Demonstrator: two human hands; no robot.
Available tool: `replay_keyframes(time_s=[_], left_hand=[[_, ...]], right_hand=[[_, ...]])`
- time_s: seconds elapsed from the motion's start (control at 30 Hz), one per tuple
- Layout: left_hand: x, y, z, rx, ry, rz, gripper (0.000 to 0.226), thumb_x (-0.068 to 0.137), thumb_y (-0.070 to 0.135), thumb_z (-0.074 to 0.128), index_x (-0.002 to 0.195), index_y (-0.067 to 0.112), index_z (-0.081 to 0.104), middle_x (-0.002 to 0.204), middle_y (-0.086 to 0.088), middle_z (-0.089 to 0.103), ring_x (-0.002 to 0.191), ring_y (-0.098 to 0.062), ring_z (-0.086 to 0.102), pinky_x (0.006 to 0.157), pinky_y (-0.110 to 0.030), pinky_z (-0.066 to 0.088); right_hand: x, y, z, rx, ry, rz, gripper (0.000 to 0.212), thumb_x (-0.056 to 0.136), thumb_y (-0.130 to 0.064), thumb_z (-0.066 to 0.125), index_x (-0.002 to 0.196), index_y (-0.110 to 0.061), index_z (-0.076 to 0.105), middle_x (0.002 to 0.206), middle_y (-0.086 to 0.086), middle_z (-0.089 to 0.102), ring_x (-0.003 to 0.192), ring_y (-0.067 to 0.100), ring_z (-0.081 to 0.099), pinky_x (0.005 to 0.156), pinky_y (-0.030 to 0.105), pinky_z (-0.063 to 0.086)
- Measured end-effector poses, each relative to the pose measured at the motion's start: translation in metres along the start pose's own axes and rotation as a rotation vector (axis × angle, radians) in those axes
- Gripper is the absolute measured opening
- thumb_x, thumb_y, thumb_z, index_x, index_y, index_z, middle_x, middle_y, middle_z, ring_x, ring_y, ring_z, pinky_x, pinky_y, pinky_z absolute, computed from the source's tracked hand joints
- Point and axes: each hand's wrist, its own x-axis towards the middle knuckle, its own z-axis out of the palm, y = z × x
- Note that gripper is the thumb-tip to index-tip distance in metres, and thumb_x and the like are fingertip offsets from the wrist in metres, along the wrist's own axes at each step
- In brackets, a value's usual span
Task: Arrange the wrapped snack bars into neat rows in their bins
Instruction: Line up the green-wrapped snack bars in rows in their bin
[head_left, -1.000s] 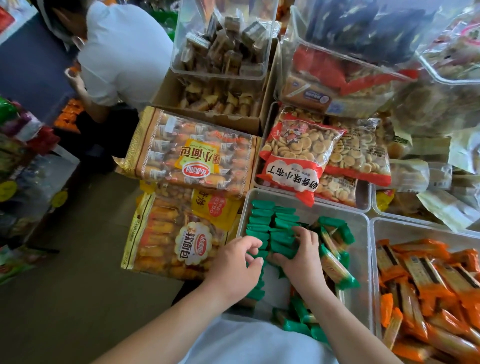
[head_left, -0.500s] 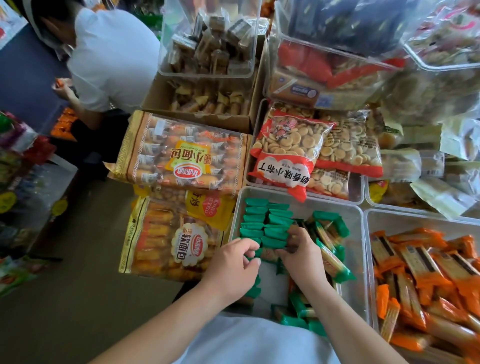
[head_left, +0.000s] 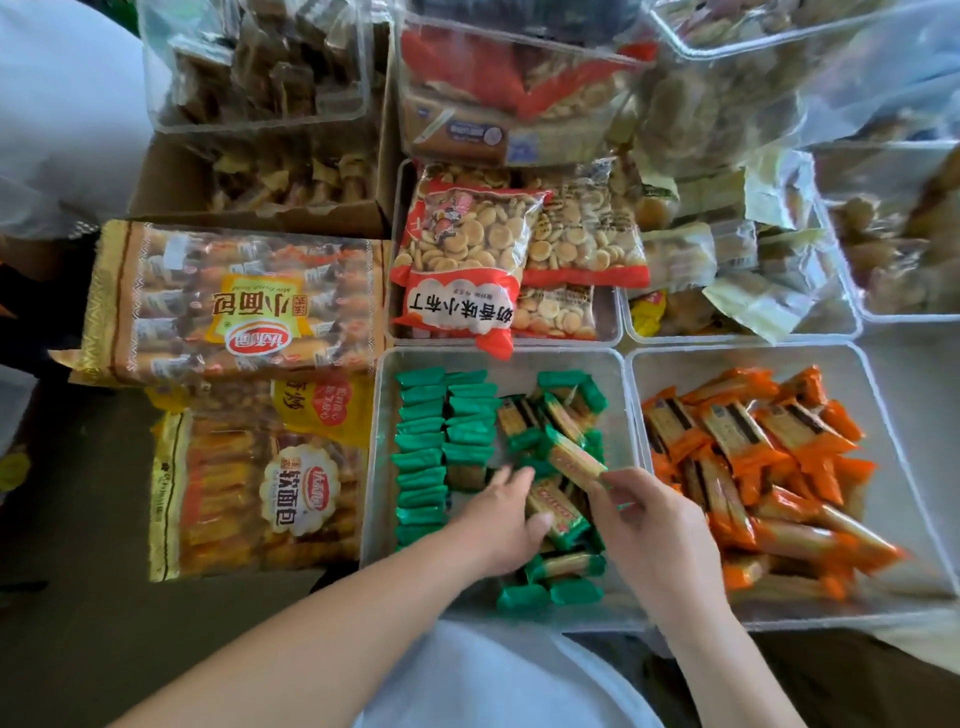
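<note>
Two tidy columns of green-wrapped bars (head_left: 421, 452) sit packed side by side along the left of a clear bin (head_left: 498, 354) in the middle of the view. The outer column runs nearly the bin's full depth, and the inner one beside it stops about halfway. To their right, in the same bin, more green bars lie in a loose heap (head_left: 563, 415), crossed over one another at odd angles, some showing pale biscuit through the clear middle of the wrapper. The right hand (head_left: 649, 530) pinches one lifted bar (head_left: 571, 457) by its near end between thumb and fingertips, holding it tilted above the heap with its far green end pointing up and to the left. The left hand (head_left: 501, 525) reaches into the bin between the columns and the heap, fingers stretched out and relaxed, thumb tip against a bar lying there; it grasps nothing, though blur softens the fingertips. Just beside this bin on the right, a second clear bin (head_left: 883, 374) holds orange-wrapped bars (head_left: 753, 447), all jumbled. Behind the green bin, a shallow tray holds red-trimmed bags of small round biscuits (head_left: 467, 244). To the left lie two large packs of bread rolls (head_left: 234, 306), one nearer than the other, with a cardboard box (head_left: 171, 192) of wrapped sweets behind them. Clear tubs (head_left: 260, 62) of other snacks crowd the top, and a white garment (head_left: 57, 104) fills the upper left corner.
</note>
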Motion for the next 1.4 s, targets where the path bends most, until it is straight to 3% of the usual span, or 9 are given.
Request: replay_keyframes(time_s=[0.07,0.23,0.4,0.63,0.8,1.03,1.17,1.23,1.4], left_hand=[[0.010,0.002,0.005,-0.006,-0.022,-0.040,0.077,0.106,0.054,0.044,0.167,0.023,0.009,0.175,-0.010,0.003,0.158,-0.033,0.020,0.123,-0.042,0.024],[0.027,0.002,0.009,0.021,0.006,-0.077,0.077,0.098,0.061,0.055,0.156,0.021,0.024,0.160,-0.015,0.036,0.140,-0.037,0.046,0.109,-0.041,0.042],[0.032,0.001,0.010,0.121,0.059,-0.030,0.073,0.097,0.063,0.055,0.153,0.022,0.031,0.146,-0.015,0.051,0.129,-0.038,0.055,0.101,-0.042,0.049],[0.030,-0.003,0.008,0.225,0.071,0.003,0.058,0.101,0.056,0.044,0.151,0.026,0.040,0.144,-0.009,0.057,0.128,-0.036,0.057,0.101,-0.046,0.052],[0.024,-0.013,0.000,0.308,0.051,0.054,0.056,0.105,0.054,0.038,0.156,0.031,0.035,0.149,-0.007,0.056,0.134,-0.034,0.054,0.105,-0.047,0.048],[0.031,-0.016,0.006,0.070,0.036,-0.021,0.062,0.099,0.064,0.048,0.157,0.044,0.033,0.158,-0.010,0.041,0.144,-0.035,0.042,0.115,-0.044,0.041],[0.033,-0.018,0.009,0.046,0.048,-0.008,0.068,0.094,0.068,0.054,0.155,0.043,0.036,0.152,-0.004,0.041,0.140,-0.034,0.046,0.113,-0.044,0.043],[0.033,-0.019,0.007,0.038,0.073,0.012,0.067,0.093,0.066,0.057,0.153,0.041,0.042,0.152,-0.002,0.037,0.138,-0.034,0.047,0.113,-0.044,0.044],[0.028,-0.019,0.007,-0.047,0.194,0.098,0.060,0.089,0.059,0.069,0.142,0.031,0.060,0.132,0.001,0.052,0.125,-0.025,0.055,0.105,-0.041,0.049]], right_hand=[[-0.012,0.009,-0.001,0.029,-0.011,0.015,0.017,0.092,-0.041,0.068,0.103,-0.031,0.076,0.087,-0.019,0.071,0.077,0.002,0.068,0.064,0.035,0.063],[-0.036,0.027,-0.004,0.127,-0.009,0.053,0.011,0.092,-0.034,0.071,0.100,-0.030,0.076,0.082,-0.020,0.070,0.079,0.000,0.067,0.064,0.032,0.062],[-0.046,0.036,-0.006,0.205,0.004,0.079,0.005,0.092,-0.024,0.075,0.093,-0.029,0.075,0.077,-0.017,0.069,0.084,0.000,0.066,0.064,0.028,0.060],[-0.036,0.030,-0.004,0.183,-0.010,0.058,0.006,0.092,-0.030,0.074,0.098,-0.029,0.076,0.078,-0.017,0.070,0.082,0.001,0.066,0.065,0.030,0.061],[-0.022,0.021,0.007,0.158,-0.069,0.012,0.012,0.093,-0.032,0.073,0.103,-0.028,0.076,0.084,-0.018,0.071,0.082,0.001,0.067,0.070,0.031,0.063],[-0.022,0.027,0.002,0.251,-0.077,0.101,0.008,0.093,-0.024,0.075,0.100,-0.026,0.076,0.084,-0.012,0.074,0.082,0.002,0.068,0.072,0.032,0.063],[-0.023,0.025,0.003,0.077,-0.129,0.060,0.020,0.095,-0.028,0.072,0.114,-0.024,0.074,0.099,-0.015,0.070,0.085,0.003,0.066,0.074,0.027,0.061],[-0.022,0.018,0.008,0.004,-0.183,0.035,0.028,0.096,-0.035,0.070,0.123,-0.028,0.070,0.112,-0.015,0.068,0.095,0.005,0.065,0.081,0.026,0.060],[-0.015,0.007,0.024,-0.084,-0.225,-0.037,0.033,0.101,-0.032,0.062,0.133,-0.025,0.064,0.129,-0.011,0.061,0.110,0.008,0.060,0.086,0.016,0.047]])
